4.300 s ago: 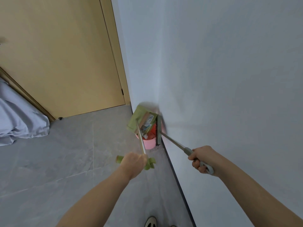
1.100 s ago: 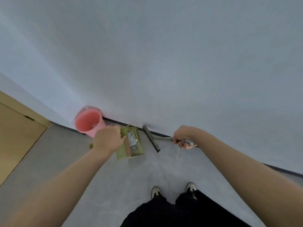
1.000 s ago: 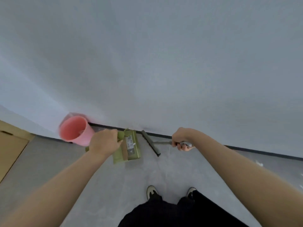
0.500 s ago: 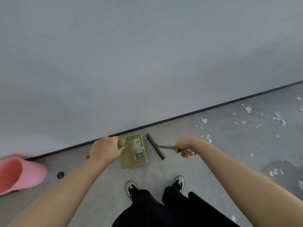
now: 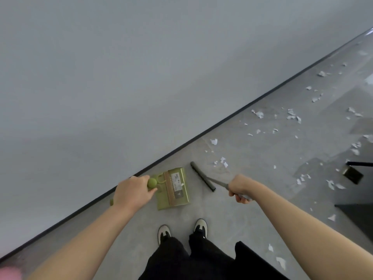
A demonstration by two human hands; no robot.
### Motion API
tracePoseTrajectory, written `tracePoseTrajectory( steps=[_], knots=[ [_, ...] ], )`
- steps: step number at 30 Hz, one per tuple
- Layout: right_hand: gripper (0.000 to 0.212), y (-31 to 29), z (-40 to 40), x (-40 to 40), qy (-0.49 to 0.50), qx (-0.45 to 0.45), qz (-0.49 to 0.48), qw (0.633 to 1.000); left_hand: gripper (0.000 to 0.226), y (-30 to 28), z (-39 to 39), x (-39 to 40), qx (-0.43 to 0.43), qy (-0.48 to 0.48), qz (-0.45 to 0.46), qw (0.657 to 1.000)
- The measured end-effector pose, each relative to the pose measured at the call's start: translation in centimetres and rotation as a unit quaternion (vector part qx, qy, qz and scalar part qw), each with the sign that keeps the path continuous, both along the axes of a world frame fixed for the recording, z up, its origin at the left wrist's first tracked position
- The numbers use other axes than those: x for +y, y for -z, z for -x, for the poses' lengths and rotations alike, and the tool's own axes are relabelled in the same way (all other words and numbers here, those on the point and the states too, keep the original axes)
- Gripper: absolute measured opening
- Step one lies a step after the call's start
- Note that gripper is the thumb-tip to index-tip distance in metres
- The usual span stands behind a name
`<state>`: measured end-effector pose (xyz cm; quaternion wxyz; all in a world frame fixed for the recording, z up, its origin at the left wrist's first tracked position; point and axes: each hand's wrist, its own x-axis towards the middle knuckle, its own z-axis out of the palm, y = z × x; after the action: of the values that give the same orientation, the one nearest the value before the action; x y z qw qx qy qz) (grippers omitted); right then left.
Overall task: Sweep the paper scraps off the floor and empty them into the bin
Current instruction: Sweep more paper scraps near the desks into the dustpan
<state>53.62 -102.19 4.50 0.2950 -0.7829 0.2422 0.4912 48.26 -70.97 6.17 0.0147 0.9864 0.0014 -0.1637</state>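
Wall (image 5: 141, 67): a plain pale grey-white surface fills the upper left of the view, running diagonally from lower left to upper right.
Skirting (image 5: 222, 123): a thin dark strip marks where the wall meets the floor.
Floor (image 5: 252, 178): grey, smooth, with faint tile seams and a dull sheen on the right side.
Person: two bare forearms reach forward; dark trousers (image 5: 181, 259) and two pale shoes (image 5: 182, 229) with dark tops stand on the floor, toes toward the wall.
Dark furniture (image 5: 359, 217): a black shape at the right edge, with a small dark foot just above it; what it is cannot be told.
Dustpan (image 5: 175, 188): olive green, pan held low over the floor near the skirting, just ahead of the shoes; a label shows on it.
Left hand (image 5: 131, 193): fingers curled round the dustpan's green handle, whose round knob shows beside the thumb.
Broom (image 5: 202, 175): a narrow dark head, just right of the dustpan and apart from it, on a slim metal handle slanting back to the right hand.
Right hand (image 5: 240, 188): fingers wrapped round the broom handle.
Paper scraps (image 5: 292, 116): small white torn pieces strewn over the floor to the right, the nearest (image 5: 222, 161) just beyond the broom head, others well apart toward the far right and beside the dark furniture.
Bin (image 5: 9, 274): only a blurred pink sliver at the bottom left corner, far from the scraps.
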Motion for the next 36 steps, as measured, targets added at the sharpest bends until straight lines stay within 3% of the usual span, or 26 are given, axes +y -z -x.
tracePoseTrajectory(
  steps=[9, 19, 25, 36],
  knots=[
    [0.018, 0.5, -3.4, -4.8, 0.074, 0.030, 0.020, 0.997, 0.031, 0.5, -7.6, -3.3, -0.032, 0.016, 0.007, 0.999],
    [0.008, 3.1, -10.7, -4.9, 0.122, 0.049, 0.010, 0.991, 0.032, 2.3, -16.6, -3.4, -0.012, 0.035, 0.009, 0.999],
    [0.009, 4.9, -15.6, -5.1, 0.213, 0.052, -0.005, 0.976, 0.028, 3.6, -20.9, -3.7, 0.002, 0.047, 0.038, 0.998],
    [0.016, 5.9, -15.0, -7.7, 0.348, 0.040, -0.036, 0.936, 0.034, 4.6, -23.9, -6.0, 0.039, 0.124, 0.011, 0.991]
  ],
)
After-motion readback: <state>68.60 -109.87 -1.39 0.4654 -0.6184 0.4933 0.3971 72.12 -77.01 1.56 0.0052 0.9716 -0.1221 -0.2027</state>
